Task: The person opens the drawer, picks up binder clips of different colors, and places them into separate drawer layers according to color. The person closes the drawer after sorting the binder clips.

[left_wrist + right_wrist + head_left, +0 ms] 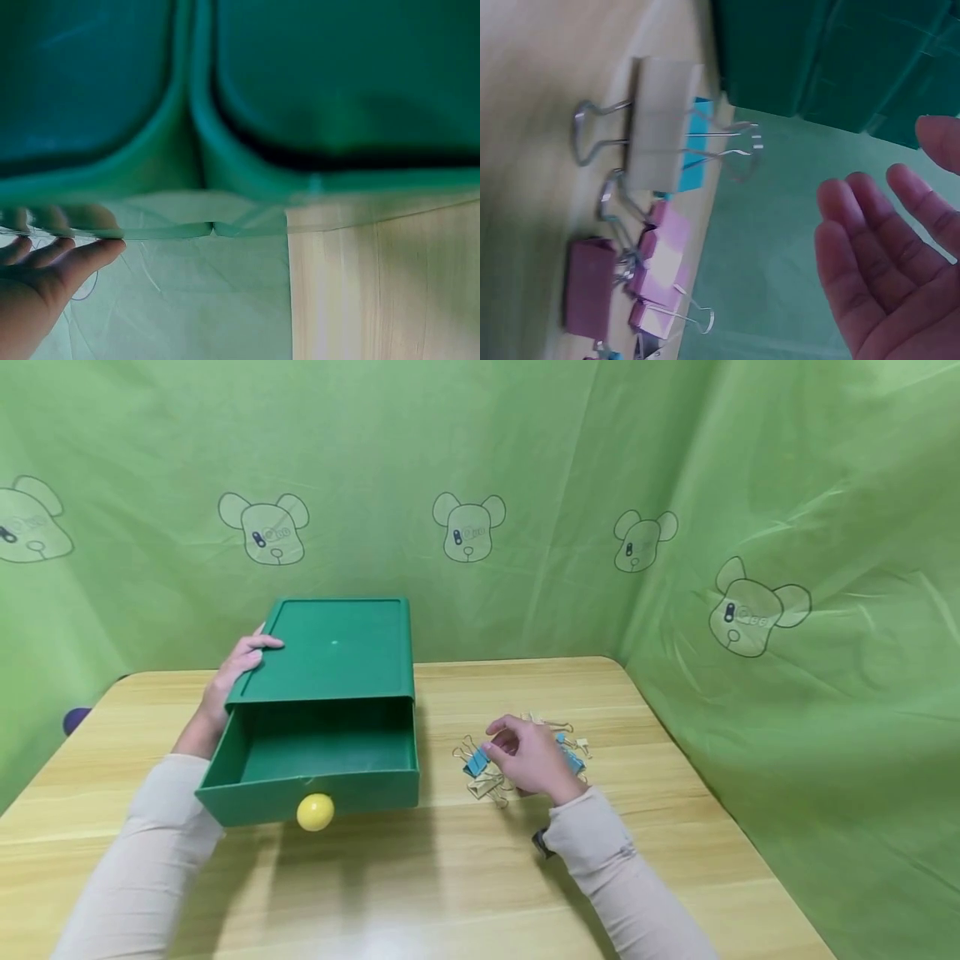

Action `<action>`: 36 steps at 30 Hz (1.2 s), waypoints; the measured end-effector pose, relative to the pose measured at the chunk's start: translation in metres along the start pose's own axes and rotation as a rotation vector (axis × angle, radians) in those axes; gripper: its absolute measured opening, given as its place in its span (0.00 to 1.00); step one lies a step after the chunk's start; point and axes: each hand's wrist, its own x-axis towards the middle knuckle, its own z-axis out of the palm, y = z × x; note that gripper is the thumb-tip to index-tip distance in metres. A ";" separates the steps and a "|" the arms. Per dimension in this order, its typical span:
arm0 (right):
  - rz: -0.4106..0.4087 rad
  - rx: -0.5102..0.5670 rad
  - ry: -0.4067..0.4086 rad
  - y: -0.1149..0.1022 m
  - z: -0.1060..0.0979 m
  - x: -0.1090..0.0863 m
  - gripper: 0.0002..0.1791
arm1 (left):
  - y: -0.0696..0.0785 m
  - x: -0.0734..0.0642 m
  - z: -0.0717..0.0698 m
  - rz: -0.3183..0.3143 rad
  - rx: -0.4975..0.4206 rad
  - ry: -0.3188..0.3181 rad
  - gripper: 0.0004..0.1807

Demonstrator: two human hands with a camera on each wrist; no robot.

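A green drawer box (337,652) stands left of centre on the table, its drawer (240,802) pulled out towards me by a yellow knob's (316,812) side. The inside of the drawer looks bare. My left hand (228,677) rests against the box's left side, fingers fairly straight at the top edge. Over a pile of binder clips hovers my right hand (538,764), loosely bent and holding nothing. Nearest its fingertips are a blue binder clip (476,763) and a cream binder clip (486,785). The right wrist view shows pink binder clips (658,262) too.
The wooden table (480,885) reaches back to a green curtain (525,443) with printed bear heads, which also runs along the right side. A purple round thing (76,720) shows past the table's left edge.
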 end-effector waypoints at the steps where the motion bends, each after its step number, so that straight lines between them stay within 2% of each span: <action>1: 0.013 -0.022 -0.012 0.001 0.002 0.000 0.13 | 0.000 0.000 0.000 0.003 0.000 0.001 0.19; 4: 0.044 -0.093 -0.057 0.005 0.007 0.001 0.15 | -0.001 0.000 0.000 -0.001 -0.003 0.000 0.19; 9: 0.034 -0.192 -0.143 0.012 0.014 0.002 0.17 | 0.001 -0.001 0.000 -0.014 -0.016 -0.006 0.17; 15: 0.018 -0.176 -0.214 0.015 0.020 -0.001 0.16 | 0.002 -0.001 0.000 -0.017 0.009 -0.012 0.15; 19: 0.012 -0.189 -0.224 0.016 0.024 -0.002 0.17 | 0.001 -0.001 0.000 -0.018 0.013 -0.016 0.15; 26: 0.055 -0.232 -0.271 0.014 0.031 -0.001 0.21 | -0.001 -0.001 0.000 -0.020 0.008 -0.018 0.15; 36: 0.009 -0.319 -0.258 0.017 0.039 0.003 0.15 | 0.000 -0.001 0.000 -0.014 0.007 -0.016 0.15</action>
